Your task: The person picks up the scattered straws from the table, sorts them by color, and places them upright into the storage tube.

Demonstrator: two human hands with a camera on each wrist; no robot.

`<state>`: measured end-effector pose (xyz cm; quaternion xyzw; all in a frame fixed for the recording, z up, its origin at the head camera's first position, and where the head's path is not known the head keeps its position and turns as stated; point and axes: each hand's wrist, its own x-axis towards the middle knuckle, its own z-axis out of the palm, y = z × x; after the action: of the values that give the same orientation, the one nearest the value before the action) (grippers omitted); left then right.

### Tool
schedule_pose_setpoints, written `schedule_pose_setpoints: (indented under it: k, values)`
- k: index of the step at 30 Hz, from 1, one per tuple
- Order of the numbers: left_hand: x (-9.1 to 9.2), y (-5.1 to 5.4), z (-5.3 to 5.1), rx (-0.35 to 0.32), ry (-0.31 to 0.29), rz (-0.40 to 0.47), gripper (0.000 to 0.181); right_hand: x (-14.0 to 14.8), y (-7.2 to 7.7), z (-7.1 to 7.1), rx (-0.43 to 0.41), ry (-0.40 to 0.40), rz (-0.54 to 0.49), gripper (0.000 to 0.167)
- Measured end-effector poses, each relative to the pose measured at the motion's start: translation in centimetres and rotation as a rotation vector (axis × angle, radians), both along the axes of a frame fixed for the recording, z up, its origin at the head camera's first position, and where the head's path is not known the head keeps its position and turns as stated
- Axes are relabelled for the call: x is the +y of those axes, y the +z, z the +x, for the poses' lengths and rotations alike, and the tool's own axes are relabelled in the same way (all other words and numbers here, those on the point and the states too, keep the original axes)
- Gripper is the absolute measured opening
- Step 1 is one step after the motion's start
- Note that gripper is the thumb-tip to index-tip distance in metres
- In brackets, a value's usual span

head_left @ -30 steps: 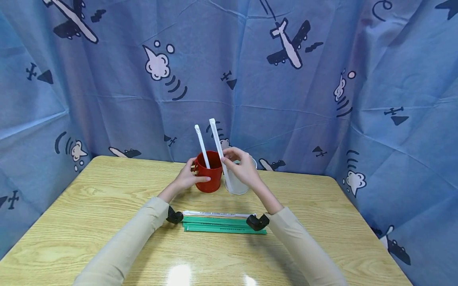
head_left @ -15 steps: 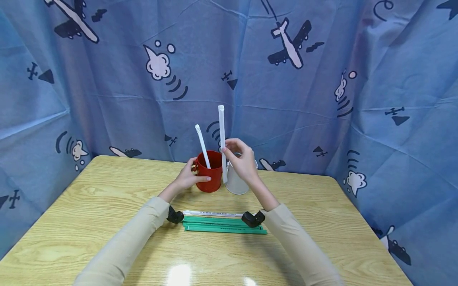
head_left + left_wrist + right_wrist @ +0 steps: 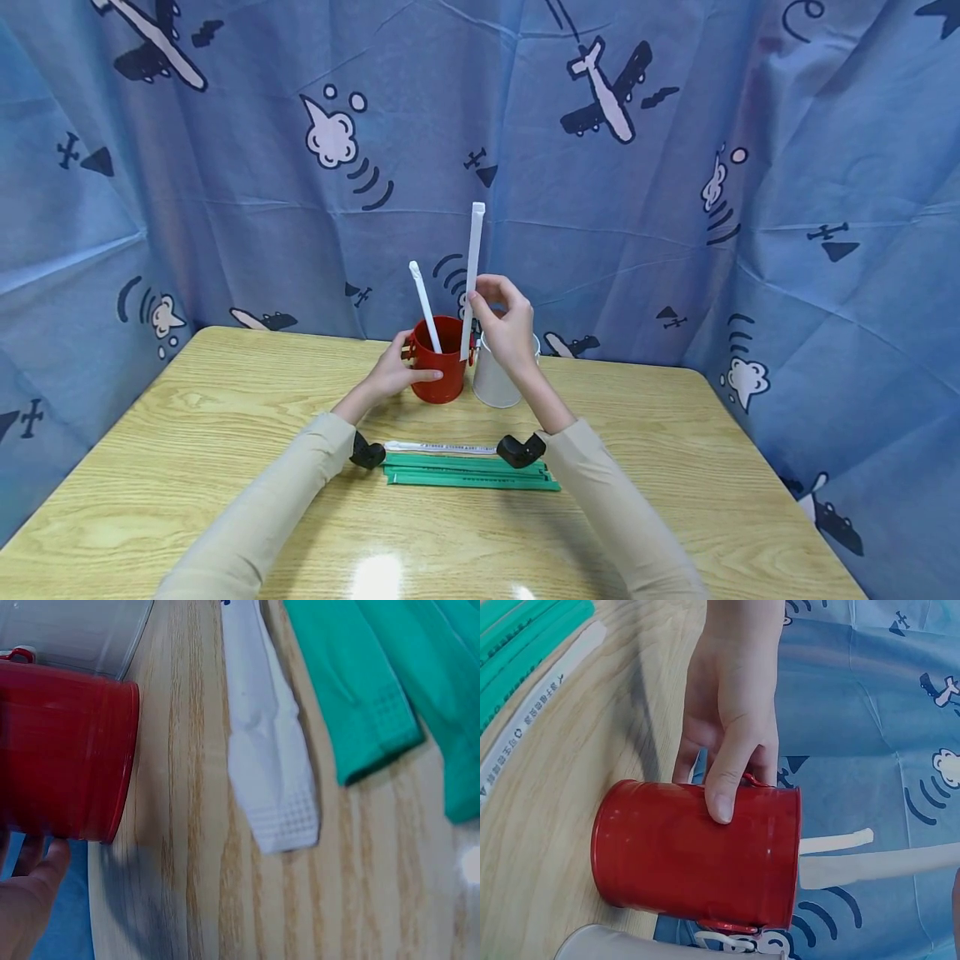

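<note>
My left hand (image 3: 392,372) grips a small red bucket (image 3: 438,385) from its left side, the thumb lying across its front. One white paper-wrapped straw (image 3: 423,302) leans inside the bucket. My right hand (image 3: 510,329) pinches another white wrapped straw (image 3: 474,250) around its middle, holding it nearly upright. In the right wrist view, the held straw's lower end (image 3: 810,873) is right by the bucket's rim; whether it touches cannot be told. A white bucket (image 3: 495,385) stands close to the red one on its right, partly hidden by my right hand.
Nearer me on the wooden table (image 3: 187,467) lie a white wrapped straw (image 3: 438,447) and several green wrapped sticks (image 3: 465,479), side by side. Black wrist cameras (image 3: 519,451) hang over them. Behind the table falls a blue curtain (image 3: 420,108) printed with planes.
My right hand has risen, lifting its straw from in front of the white bucket up and left to the red bucket's right rim. The left hand and red bucket stay put.
</note>
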<state>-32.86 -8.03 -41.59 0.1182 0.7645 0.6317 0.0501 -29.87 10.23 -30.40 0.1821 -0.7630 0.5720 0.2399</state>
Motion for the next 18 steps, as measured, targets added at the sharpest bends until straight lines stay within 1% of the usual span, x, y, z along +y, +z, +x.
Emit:
schedule_pose_setpoints:
  k: [1, 3, 7, 12, 18]
  values:
    - [0.0, -0.4, -0.3, -0.001, 0.004, 0.001, 0.087, -0.1, 0.3, 0.3, 0.001, -0.003, -0.001, 0.023]
    - [0.0, -0.8, -0.5, 0.007, 0.015, -0.005, 0.087, -0.4, 0.9, 0.9, 0.01, -0.004, -0.008, 0.024]
    - [0.0, -1.0, -0.6, 0.02, 0.024, -0.015, 0.086, -0.9, 2.1, 2.2, 0.035, -0.003, -0.035, 0.023]
    - [0.1, -0.9, -0.6, 0.015, 0.03, -0.007, 0.086, -1.4, 2.4, 2.4, 0.062, 0.004, -0.059, 0.023]
    - [0.1, -0.9, -0.6, 0.016, 0.032, -0.01, 0.085, -1.8, 2.3, 2.2, 0.074, 0.028, -0.06, 0.021]
